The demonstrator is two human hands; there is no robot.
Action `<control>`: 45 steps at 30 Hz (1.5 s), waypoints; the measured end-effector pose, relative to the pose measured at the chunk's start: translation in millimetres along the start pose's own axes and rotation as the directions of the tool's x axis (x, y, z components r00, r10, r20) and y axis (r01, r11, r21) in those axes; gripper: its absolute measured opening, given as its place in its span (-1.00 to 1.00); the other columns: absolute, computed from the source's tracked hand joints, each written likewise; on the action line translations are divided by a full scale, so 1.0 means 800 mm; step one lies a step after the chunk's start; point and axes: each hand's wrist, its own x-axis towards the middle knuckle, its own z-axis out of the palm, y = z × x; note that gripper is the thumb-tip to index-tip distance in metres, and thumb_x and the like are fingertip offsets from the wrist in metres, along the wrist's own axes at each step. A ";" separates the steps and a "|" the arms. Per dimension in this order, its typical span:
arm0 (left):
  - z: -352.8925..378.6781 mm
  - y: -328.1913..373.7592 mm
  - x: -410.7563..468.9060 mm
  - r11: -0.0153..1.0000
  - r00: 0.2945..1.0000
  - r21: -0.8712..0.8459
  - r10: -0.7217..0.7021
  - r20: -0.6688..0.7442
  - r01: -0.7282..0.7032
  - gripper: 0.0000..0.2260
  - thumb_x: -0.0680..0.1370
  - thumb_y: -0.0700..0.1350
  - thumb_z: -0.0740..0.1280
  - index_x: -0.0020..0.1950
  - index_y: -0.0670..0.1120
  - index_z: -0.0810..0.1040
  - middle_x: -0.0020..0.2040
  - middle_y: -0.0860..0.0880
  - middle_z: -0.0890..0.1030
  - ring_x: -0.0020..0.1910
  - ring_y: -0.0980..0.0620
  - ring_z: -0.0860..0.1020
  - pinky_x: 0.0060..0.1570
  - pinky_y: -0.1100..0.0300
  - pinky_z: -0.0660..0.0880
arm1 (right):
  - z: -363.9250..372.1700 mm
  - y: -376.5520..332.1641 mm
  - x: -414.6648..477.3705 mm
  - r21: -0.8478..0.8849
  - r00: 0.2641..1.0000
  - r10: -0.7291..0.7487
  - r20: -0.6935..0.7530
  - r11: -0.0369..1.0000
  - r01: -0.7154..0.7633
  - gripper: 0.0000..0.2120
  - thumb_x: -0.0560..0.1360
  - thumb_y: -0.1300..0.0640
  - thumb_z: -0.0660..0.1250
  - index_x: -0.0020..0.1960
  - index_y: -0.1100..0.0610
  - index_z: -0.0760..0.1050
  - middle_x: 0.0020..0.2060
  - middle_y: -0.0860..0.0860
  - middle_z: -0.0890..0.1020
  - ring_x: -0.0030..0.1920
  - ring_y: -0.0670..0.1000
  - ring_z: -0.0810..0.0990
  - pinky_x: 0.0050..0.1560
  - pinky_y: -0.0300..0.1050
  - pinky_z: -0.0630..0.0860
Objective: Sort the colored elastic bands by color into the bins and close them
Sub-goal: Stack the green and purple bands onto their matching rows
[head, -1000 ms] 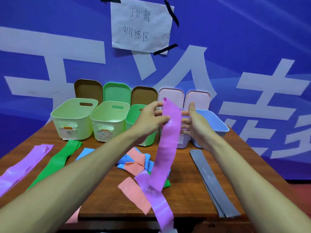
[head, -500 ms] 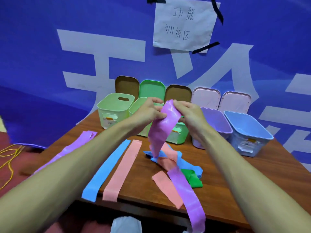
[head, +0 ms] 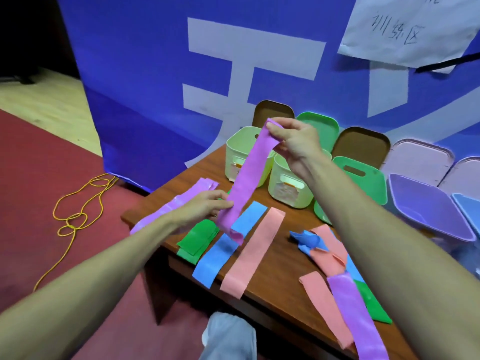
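A purple elastic band [head: 248, 178] is stretched between my hands above the table's left end. My right hand [head: 296, 141] pinches its top end, raised in front of the bins. My left hand [head: 205, 207] pinches it lower down, close to the tabletop, and the loose end curls below. Flat on the table [head: 283, 258] lie a purple band pile [head: 181, 201], a green band [head: 198, 239], a blue band [head: 228, 245] and a pink band [head: 255, 249]. A tangle of blue and pink bands [head: 320, 246] lies to the right, with another purple band [head: 355, 310] hanging over the front edge.
Open bins stand along the back: two pale green [head: 239, 146] [head: 288, 188], a brighter green one [head: 363, 180], a purple one [head: 426, 206] and a blue one [head: 467, 206]. Their lids [head: 361, 144] lean on the blue banner. A yellow cord [head: 78, 211] lies on the red floor.
My view has swung left and down. My left hand slid down the purple band toward the table while my right hand kept the top end raised, so the band now hangs taut between them.
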 end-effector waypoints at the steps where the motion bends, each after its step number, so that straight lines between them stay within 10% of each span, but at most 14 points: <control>1: -0.015 -0.004 -0.005 1.000 0.999 -0.015 -0.016 -0.041 0.016 -0.95 0.35 -0.08 0.38 -0.27 0.01 0.53 -0.27 -0.07 0.42 -0.35 0.06 0.33 -0.31 0.21 0.24 | 0.006 0.009 0.009 0.006 0.999 0.032 -0.016 0.999 -0.032 -0.88 0.43 0.35 0.40 -0.19 0.15 0.56 -0.39 0.02 0.63 -0.36 -0.04 0.60 -0.44 -0.30 0.49; 6: -0.085 -0.019 -0.018 0.991 0.985 0.127 -0.031 -0.169 0.053 -0.84 0.50 -0.27 0.34 -0.18 -0.03 0.45 -0.47 0.12 0.41 -0.46 0.15 0.31 -0.43 0.28 0.22 | 0.032 0.060 0.045 -0.025 0.976 0.214 -0.044 0.976 -0.215 -0.75 0.41 0.47 0.21 -0.31 0.19 0.50 -0.61 -0.05 0.52 -0.53 -0.11 0.50 -0.43 -0.27 0.48; 12: -0.145 -0.045 -0.021 0.966 0.966 0.221 -0.081 -0.245 0.137 -0.97 0.57 -0.22 0.29 -0.03 -0.11 0.51 -0.24 0.05 0.61 -0.29 0.15 0.51 -0.28 0.29 0.45 | 0.067 0.125 0.094 -0.268 0.968 0.249 0.028 0.935 -0.233 -0.76 0.41 0.48 0.30 0.03 0.29 0.56 -0.27 0.12 0.57 -0.32 0.01 0.56 -0.30 -0.15 0.61; 22: -0.178 -0.104 0.011 0.909 0.914 0.315 -0.143 -0.379 0.273 -0.94 0.50 -0.19 0.39 -0.04 -0.07 0.57 -0.21 -0.02 0.54 -0.31 0.09 0.44 -0.28 0.23 0.40 | 0.124 0.248 0.178 -0.487 0.970 0.239 0.051 0.854 -0.184 -0.79 0.34 0.44 0.38 -0.17 0.16 0.58 -0.19 0.15 0.60 -0.20 0.10 0.58 -0.07 0.07 0.61; 26: -0.180 -0.118 0.029 0.785 0.886 0.522 -0.073 -0.458 0.335 -0.81 0.42 -0.13 0.47 0.00 -0.05 0.57 -0.19 -0.02 0.57 -0.28 0.06 0.46 -0.25 0.25 0.39 | 0.122 0.282 0.191 -0.593 0.984 0.178 0.027 0.795 -0.128 -0.80 0.35 0.36 0.39 -0.13 0.09 0.63 -0.16 0.03 0.63 -0.14 -0.03 0.55 -0.20 -0.23 0.52; 34: -0.168 -0.109 0.037 0.460 0.917 0.827 0.064 -0.394 0.323 -0.68 0.40 -0.03 0.41 0.13 0.02 0.50 -0.06 0.05 0.43 0.00 -0.02 0.50 -0.15 0.14 0.39 | 0.119 0.324 0.195 -0.789 0.986 0.042 0.161 0.606 0.103 -0.74 0.41 0.27 0.41 0.11 0.16 0.59 0.07 0.09 0.63 0.11 0.06 0.55 0.20 -0.09 0.45; 45: -0.067 -0.067 0.076 0.527 0.929 0.849 0.288 -0.232 0.048 -0.76 0.44 -0.14 0.28 0.08 -0.06 0.59 0.04 -0.09 0.54 0.06 -0.10 0.52 0.08 0.03 0.43 | 0.012 0.232 0.128 -0.820 0.947 0.024 0.321 0.507 0.265 -0.73 0.43 0.30 0.36 0.13 0.18 0.58 -0.02 0.05 0.64 -0.01 0.01 0.57 0.08 -0.27 0.40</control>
